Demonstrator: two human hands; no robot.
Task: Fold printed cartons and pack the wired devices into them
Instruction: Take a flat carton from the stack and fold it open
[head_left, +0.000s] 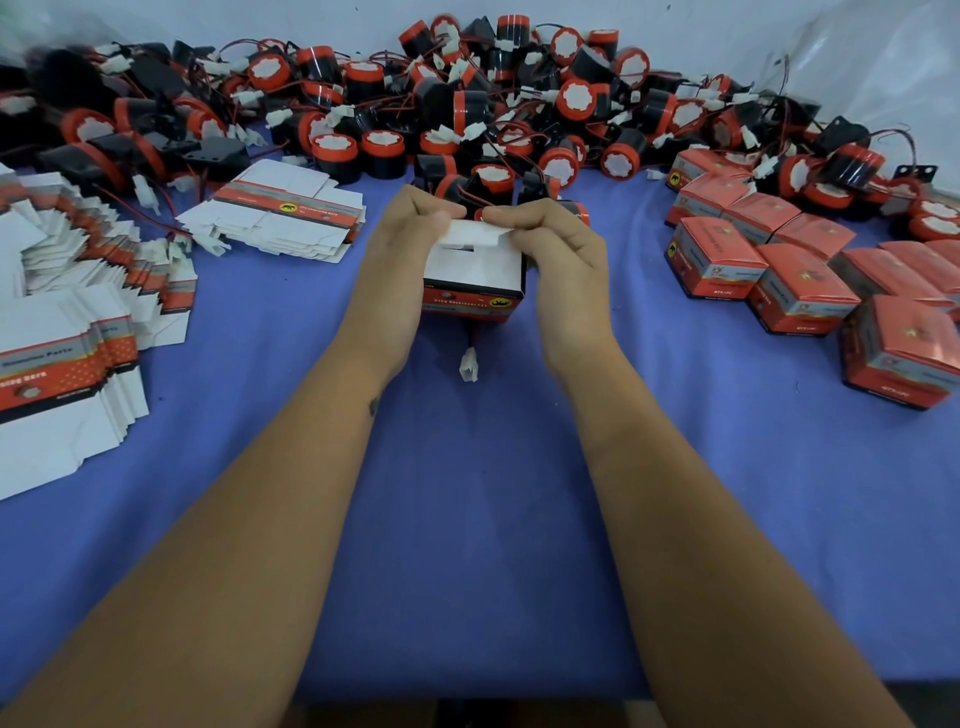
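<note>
A: Carton (471, 291) status?
B: Mid-table, both hands on it. Left hand (405, 244) & right hand (558, 249) pinch its white top flap (475, 234), not tucked yet; connector (468, 364) hangs out below.
A: Progress?
B: Approx a dozen packed boxes (800, 280) on the right. Big pile of devices (467, 104) + flat cartons (67, 291) left to do.

Flat cartons (57, 358) at left read "Genuine Parts"; other print blurred.

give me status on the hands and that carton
Left hand and right hand both pinch the white flap of the carton, still open. White connector hangs out below on its wire. Nothing blocking.
</note>
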